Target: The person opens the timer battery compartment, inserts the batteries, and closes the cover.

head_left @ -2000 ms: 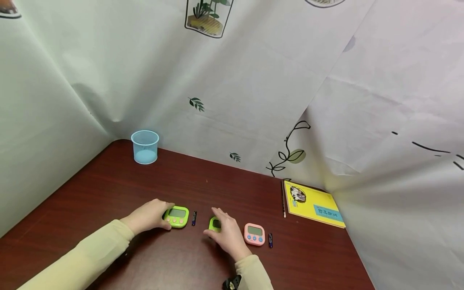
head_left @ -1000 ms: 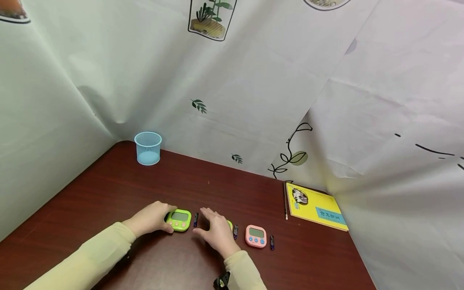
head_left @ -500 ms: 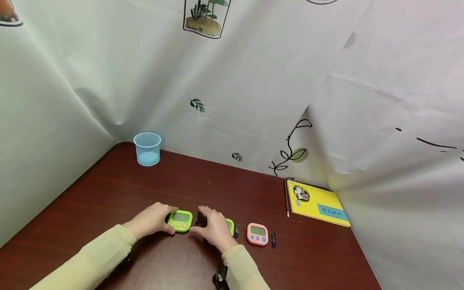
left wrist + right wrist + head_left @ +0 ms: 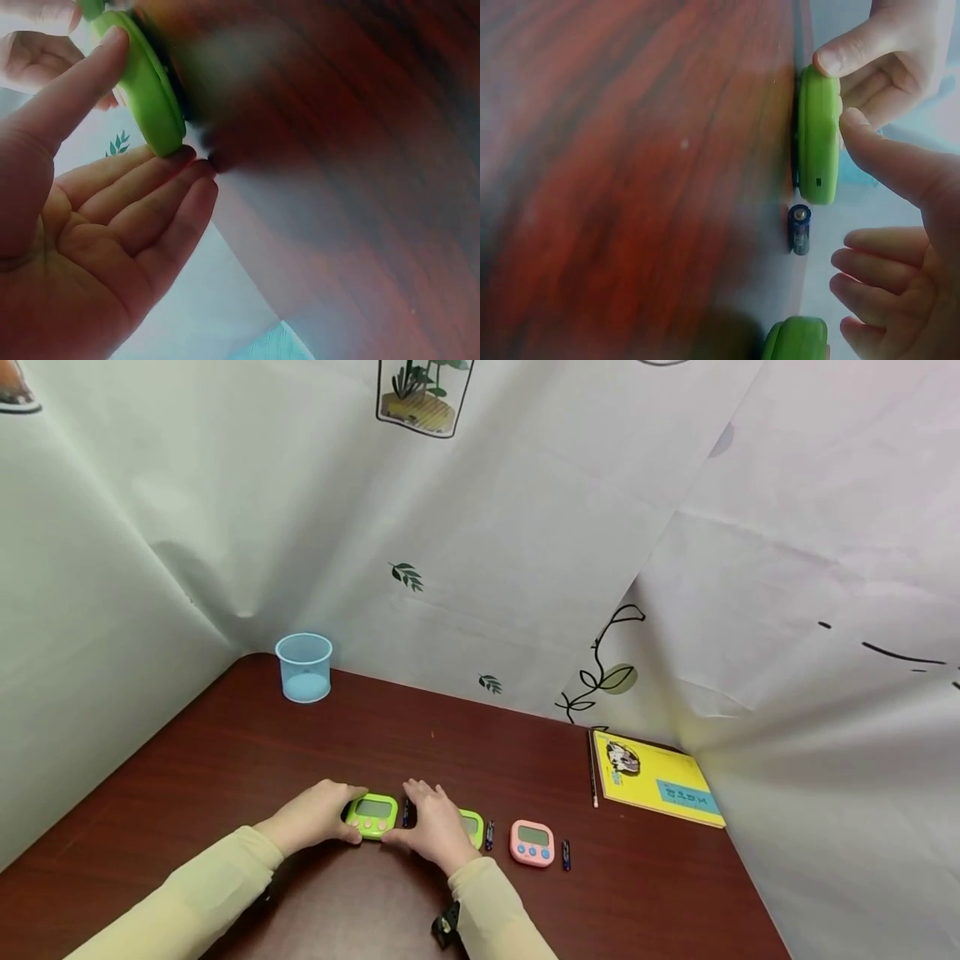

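Observation:
My left hand holds the left green digital timer by its left side, thumb on one edge and fingertips on the opposite one. In the left wrist view this timer lies between thumb and fingers. My right hand is just right of it, fingers loosely bent and thumb tip by the timer's near right corner; whether they touch is unclear. A small dark battery lies between that timer and a second green timer. The right hand partly covers both in the head view, its fingers apart from the battery.
Right of the second timer lie a battery, a pink timer and another battery. A pencil and a yellow book lie at the back right. A blue translucent cup stands at the back left.
My right hand has moved left from the second green timer towards the left one, uncovering the second timer's right part and the battery beside it. My left hand stays on its timer.

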`<state>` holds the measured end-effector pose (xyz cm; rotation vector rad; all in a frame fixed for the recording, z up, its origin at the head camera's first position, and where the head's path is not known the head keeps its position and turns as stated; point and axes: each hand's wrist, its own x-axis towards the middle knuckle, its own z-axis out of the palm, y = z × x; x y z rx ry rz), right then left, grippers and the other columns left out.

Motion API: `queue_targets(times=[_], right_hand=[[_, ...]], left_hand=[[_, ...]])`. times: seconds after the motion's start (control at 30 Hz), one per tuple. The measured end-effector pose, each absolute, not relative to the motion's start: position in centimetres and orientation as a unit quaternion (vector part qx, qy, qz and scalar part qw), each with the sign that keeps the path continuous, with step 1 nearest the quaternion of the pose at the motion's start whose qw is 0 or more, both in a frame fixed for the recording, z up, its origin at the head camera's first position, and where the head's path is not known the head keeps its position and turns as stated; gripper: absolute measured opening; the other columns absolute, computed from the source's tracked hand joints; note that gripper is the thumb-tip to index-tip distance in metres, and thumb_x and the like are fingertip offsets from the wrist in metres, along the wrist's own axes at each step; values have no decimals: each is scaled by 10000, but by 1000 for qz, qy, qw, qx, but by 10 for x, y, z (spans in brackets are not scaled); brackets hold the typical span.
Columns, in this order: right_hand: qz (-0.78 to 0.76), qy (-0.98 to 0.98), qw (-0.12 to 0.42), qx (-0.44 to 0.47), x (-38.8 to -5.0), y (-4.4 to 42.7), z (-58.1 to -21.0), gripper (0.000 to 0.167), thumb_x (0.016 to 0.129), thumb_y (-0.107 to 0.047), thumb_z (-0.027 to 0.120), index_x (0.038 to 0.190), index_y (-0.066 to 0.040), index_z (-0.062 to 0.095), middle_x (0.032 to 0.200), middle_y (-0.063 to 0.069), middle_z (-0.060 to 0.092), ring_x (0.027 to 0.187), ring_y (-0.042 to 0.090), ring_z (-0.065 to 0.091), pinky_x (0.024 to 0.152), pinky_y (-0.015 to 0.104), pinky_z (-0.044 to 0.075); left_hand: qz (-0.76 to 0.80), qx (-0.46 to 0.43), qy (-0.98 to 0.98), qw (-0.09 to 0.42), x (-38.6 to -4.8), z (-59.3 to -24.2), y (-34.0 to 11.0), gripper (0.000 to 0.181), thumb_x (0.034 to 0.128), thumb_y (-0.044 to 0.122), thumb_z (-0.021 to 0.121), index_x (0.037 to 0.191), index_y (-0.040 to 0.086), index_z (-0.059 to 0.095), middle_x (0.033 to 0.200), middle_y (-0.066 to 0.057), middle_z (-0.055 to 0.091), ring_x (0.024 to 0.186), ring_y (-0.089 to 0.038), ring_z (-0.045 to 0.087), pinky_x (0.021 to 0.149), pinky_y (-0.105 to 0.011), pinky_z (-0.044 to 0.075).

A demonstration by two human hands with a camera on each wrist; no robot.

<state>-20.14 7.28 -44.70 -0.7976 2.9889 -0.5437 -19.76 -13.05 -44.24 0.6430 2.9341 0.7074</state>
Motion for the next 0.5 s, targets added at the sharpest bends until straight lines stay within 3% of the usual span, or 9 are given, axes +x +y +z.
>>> queue_targets(times=[0.17, 0.5], right_hand=[[-165, 949, 27, -266, -200, 69, -447, 792, 745, -482, 771, 1357, -49, 514, 1382, 86, 518, 1314, 198, 440, 1096, 367, 296], [-145, 950, 24, -274, -203, 64, -447, 750, 766, -488, 750, 1347, -68, 528, 1376, 69, 526, 1310, 175, 443, 1091, 351, 304]], left_hand=[[235, 201, 951, 30, -194, -443, -129, 601, 625, 197, 874, 1103, -78, 636, 973, -117, 675, 824, -212, 609, 724, -369, 483], [233, 204, 951, 18, -193, -441, -129, 604, 623, 192, 873, 1107, -77, 632, 974, -112, 676, 835, -216, 614, 732, -372, 484]])
